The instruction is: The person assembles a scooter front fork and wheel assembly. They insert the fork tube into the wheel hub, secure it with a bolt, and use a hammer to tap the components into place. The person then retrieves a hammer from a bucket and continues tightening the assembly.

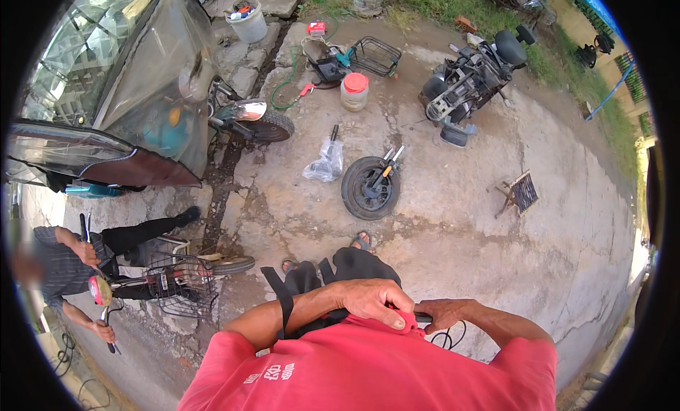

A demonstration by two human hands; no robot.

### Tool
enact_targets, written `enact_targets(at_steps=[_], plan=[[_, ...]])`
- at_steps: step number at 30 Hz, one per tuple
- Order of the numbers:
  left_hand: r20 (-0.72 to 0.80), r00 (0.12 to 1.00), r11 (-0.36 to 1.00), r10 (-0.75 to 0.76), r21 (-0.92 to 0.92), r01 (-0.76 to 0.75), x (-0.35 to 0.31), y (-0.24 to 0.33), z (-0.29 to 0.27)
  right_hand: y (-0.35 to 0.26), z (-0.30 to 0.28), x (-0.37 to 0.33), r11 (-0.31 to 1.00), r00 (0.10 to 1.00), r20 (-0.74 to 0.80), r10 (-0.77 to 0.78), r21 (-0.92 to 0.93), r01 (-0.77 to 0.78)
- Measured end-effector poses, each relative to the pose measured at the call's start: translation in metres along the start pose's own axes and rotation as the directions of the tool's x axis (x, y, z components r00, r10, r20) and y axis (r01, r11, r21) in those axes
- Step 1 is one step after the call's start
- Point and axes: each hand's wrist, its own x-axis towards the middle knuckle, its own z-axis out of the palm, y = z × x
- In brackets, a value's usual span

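The shirt [368, 368] is plain red with white printing on the chest, and it spreads across the lower middle on the wearer's body, its hem bunched into thick folds between the two hands. The left hand [375, 301] is nearly closed, thumb and fingers pinching the gathered cloth. The right hand [446, 313] is partly curled just beside it; a dark piece [423, 317] shows at its fingers, but I cannot tell whether it is gripped, as the fingertips are partly hidden. A thin black cord [462, 331] loops below that hand, and a black strap [280, 298] hangs by the left forearm. Ahead of the feet, a wheel [371, 188] with fork legs attached lies flat on the concrete, directly in front of the person. Near it is a clear plastic bag [326, 164], with a red-lidded jar [354, 94] beyond, close to a black wire basket [375, 55] and a green hose [282, 92]. A white bucket [248, 23] stands farther back. At right are a stripped vehicle frame [471, 89] and a small folding stool [523, 193]. A covered vehicle [152, 85] fills the upper left; below it a co-worker [60, 269] holds a bicycle [185, 283].
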Motion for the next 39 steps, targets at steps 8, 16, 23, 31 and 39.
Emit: enact_targets(at_steps=[8,16,23,31,39], plan=[[-0.040,0.992,0.993,-0.121,0.008,0.122,0.051,-0.007,-0.023,0.010,-0.031,0.010,0.829,0.855,0.008,0.519,-0.249,-0.500],[-0.031,0.989,0.989,-0.141,-0.042,0.140,0.067,-0.011,-0.049,0.034,-0.046,-0.007,0.912,0.933,0.137,0.333,0.205,-0.356],[0.010,0.993,0.993,-0.117,-0.017,0.117,0.058,0.001,-0.077,-0.012,-0.033,-0.029,0.682,0.928,-0.037,0.370,0.689,-0.244],[0.016,0.975,0.974,-0.222,0.056,0.221,0.033,0.002,-0.112,-0.022,-0.023,0.019,0.835,0.733,-0.512,0.449,0.533,-0.139],[-0.387,0.871,0.920,-0.303,0.118,0.372,-0.005,-0.040,-0.186,0.024,-0.106,0.011,0.776,0.677,-0.619,0.397,0.621,0.113]])
